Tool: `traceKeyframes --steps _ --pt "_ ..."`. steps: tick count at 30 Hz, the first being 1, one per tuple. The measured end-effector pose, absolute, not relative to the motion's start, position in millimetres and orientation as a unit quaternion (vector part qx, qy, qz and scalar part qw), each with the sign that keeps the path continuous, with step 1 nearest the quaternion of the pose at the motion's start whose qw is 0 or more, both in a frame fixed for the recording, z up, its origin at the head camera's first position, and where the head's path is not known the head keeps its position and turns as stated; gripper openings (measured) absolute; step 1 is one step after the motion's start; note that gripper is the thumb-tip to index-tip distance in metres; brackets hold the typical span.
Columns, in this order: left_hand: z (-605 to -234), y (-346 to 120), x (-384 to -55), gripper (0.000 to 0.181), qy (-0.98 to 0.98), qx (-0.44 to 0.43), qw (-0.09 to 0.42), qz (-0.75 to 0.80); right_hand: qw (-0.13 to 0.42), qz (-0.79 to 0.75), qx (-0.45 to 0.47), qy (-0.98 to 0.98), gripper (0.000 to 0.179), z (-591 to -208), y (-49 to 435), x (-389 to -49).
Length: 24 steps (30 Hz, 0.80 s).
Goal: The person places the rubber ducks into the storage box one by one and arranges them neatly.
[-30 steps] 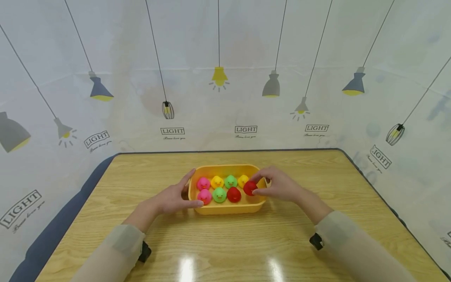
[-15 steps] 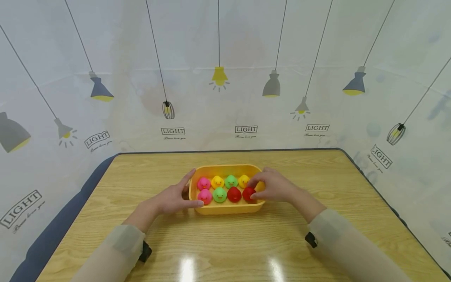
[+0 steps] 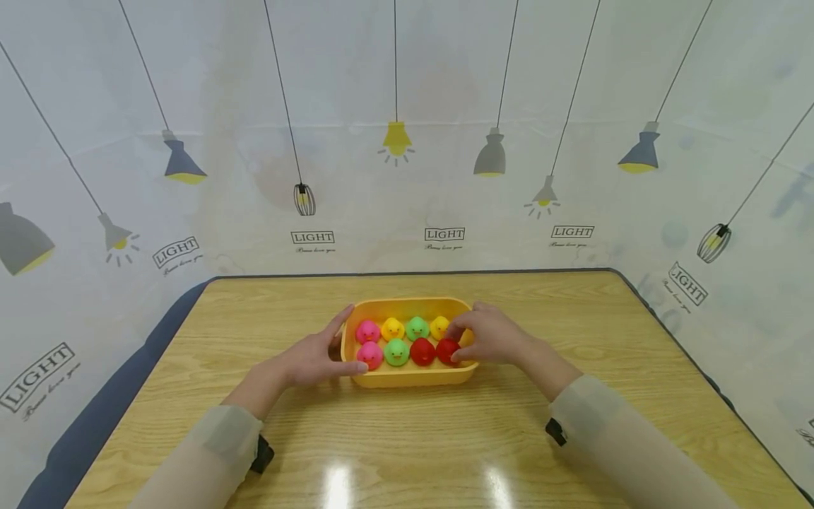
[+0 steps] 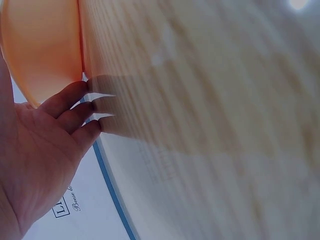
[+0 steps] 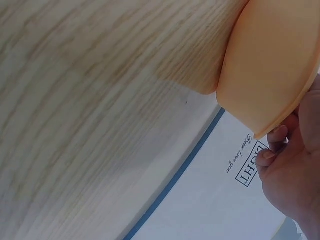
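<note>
A yellow plastic tray [image 3: 413, 379] sits on the table with small rubber ducks in two rows. My right hand [image 3: 499, 338] reaches over its right end and pinches a red rubber duck [image 3: 446, 350] down in the front row. Beside it is another red duck [image 3: 422, 352]. My left hand [image 3: 311, 359] rests against the tray's left end, fingers spread, thumb at the front rim and index finger by the back left corner. In the left wrist view, its other fingers [image 4: 75, 115] touch the table. The right wrist view shows the tray's outer wall [image 5: 270, 55].
Green ducks [image 3: 397, 352], pink ducks [image 3: 369, 355] and yellow ducks [image 3: 392, 329] fill the other places in the tray. The wooden table [image 3: 407, 438] extends all around it. A light cloth wall [image 3: 356, 85] printed with lamps rises behind and at both sides.
My right hand has moved left and down with the red duck, setting it beside the other red duck in the front row. The left hand and the tray have stayed put.
</note>
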<state>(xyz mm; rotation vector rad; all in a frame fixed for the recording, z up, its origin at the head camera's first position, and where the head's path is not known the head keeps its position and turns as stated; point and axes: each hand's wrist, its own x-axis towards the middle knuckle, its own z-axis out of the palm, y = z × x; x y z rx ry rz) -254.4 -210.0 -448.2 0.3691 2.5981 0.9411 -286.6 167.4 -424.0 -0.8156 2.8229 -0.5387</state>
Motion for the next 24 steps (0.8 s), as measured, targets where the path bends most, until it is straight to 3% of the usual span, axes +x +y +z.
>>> traceKeyframes --steps 24 --pt "-450.2 -211.4 -256.5 0.125 0.916 0.124 0.179 0.337 0.08 -0.19 -0.261 0.943 0.029 -422.3 165.6 -287.7"
